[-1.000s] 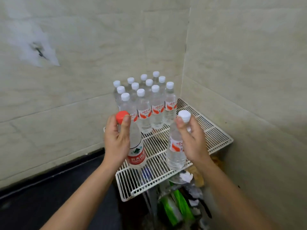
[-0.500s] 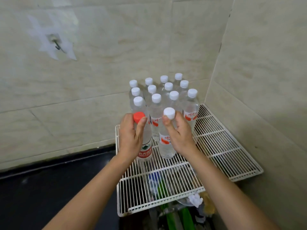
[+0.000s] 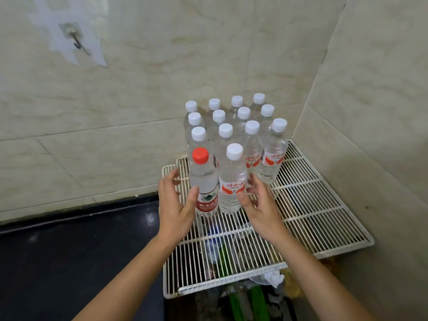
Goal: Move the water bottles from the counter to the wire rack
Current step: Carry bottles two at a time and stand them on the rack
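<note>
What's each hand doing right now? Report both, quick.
Left hand: open, holding nothing, thumb tip by the red-capped bottle.
Right hand: open, holding nothing, beside the white-capped bottle standing on the wire rack.

Beige tiled walls (image 3: 143,107) meet in a corner above a dark floor (image 3: 69,262).

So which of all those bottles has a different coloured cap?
The front-left bottle, beside the left hand: its cap is red, while every other bottle's cap is white.

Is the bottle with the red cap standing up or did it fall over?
Standing up. The clear plastic bottle with the red cap sits upright on the white wire rack, cap on top.
</note>
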`<action>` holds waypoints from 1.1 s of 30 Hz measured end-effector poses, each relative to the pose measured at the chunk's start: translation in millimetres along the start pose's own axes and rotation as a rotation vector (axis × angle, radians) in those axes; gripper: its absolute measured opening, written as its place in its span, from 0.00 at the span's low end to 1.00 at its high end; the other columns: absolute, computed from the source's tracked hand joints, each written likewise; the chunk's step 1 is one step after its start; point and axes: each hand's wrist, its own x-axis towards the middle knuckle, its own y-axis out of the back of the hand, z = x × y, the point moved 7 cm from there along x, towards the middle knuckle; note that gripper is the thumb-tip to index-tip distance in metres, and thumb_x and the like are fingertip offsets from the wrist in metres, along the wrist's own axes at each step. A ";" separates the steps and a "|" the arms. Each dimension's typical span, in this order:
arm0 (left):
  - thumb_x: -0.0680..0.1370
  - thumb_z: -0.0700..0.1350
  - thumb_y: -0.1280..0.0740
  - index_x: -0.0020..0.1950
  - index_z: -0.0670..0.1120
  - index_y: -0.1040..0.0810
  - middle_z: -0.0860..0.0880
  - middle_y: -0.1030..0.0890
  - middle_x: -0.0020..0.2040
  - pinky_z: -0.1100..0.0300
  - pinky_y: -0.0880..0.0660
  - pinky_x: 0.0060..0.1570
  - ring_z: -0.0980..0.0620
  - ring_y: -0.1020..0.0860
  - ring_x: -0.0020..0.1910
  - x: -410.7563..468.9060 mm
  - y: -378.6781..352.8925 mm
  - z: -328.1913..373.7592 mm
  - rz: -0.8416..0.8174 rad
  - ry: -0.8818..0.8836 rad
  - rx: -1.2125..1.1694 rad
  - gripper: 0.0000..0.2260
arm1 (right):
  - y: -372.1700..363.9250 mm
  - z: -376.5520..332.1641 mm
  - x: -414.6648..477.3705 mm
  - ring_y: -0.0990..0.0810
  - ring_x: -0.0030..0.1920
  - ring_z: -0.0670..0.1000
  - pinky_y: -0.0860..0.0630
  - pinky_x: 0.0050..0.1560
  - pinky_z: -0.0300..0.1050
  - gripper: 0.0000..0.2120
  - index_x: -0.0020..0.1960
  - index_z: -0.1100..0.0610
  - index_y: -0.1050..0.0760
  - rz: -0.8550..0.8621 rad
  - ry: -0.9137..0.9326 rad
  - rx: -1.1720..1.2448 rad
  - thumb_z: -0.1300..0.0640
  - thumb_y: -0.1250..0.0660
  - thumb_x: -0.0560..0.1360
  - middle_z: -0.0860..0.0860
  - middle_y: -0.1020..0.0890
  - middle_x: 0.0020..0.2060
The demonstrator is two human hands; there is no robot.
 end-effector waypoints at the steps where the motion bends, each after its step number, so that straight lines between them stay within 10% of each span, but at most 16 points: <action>1: 0.75 0.72 0.41 0.76 0.48 0.37 0.52 0.30 0.65 0.47 0.25 0.63 0.53 0.28 0.63 -8.4 -4.7 -12.9 -0.087 0.055 0.034 0.38 | -4.9 11.3 -4.5 0.28 0.71 0.46 0.26 0.70 0.57 0.43 0.79 0.39 0.45 -0.042 -0.044 -0.025 0.26 0.35 0.70 0.43 0.33 0.74; 5: 0.73 0.63 0.29 0.73 0.57 0.34 0.59 0.24 0.66 0.52 0.26 0.67 0.62 0.25 0.64 -29.2 -31.7 -34.0 -0.404 0.113 0.047 0.32 | -19.0 29.9 -4.2 0.26 0.68 0.45 0.25 0.68 0.55 0.43 0.77 0.39 0.42 -0.090 -0.075 -0.137 0.32 0.27 0.69 0.42 0.27 0.71; 22: 0.73 0.57 0.27 0.70 0.53 0.26 0.55 0.17 0.60 0.47 0.22 0.62 0.56 0.20 0.58 -25.0 -39.6 -41.6 -0.267 0.304 0.113 0.26 | -16.4 28.1 10.6 0.25 0.67 0.50 0.24 0.64 0.45 0.27 0.73 0.51 0.28 -0.042 -0.060 -0.260 0.44 0.30 0.77 0.49 0.25 0.67; 25: 0.73 0.59 0.28 0.72 0.54 0.28 0.55 0.19 0.64 0.47 0.24 0.65 0.55 0.22 0.63 -26.3 -37.9 -35.8 -0.300 0.289 0.124 0.29 | -16.8 22.1 5.4 0.27 0.71 0.52 0.25 0.68 0.52 0.35 0.77 0.47 0.36 -0.063 -0.099 -0.258 0.38 0.31 0.75 0.49 0.28 0.72; 28: 0.74 0.63 0.29 0.78 0.56 0.37 0.55 0.29 0.75 0.50 0.31 0.71 0.55 0.31 0.73 -25.8 -28.7 -20.8 -0.255 0.213 0.147 0.36 | -11.1 13.2 -2.8 0.48 0.82 0.53 0.44 0.78 0.56 0.51 0.83 0.50 0.58 -0.039 -0.076 -0.344 0.32 0.33 0.74 0.51 0.51 0.83; 33: 0.81 0.63 0.41 0.82 0.50 0.45 0.48 0.41 0.82 0.46 0.42 0.78 0.49 0.42 0.80 -42.5 21.4 16.0 -0.022 0.056 0.381 0.34 | 8.9 -21.7 -28.5 0.61 0.79 0.45 0.52 0.77 0.49 0.46 0.82 0.52 0.63 0.126 0.174 -0.510 0.32 0.41 0.79 0.50 0.61 0.82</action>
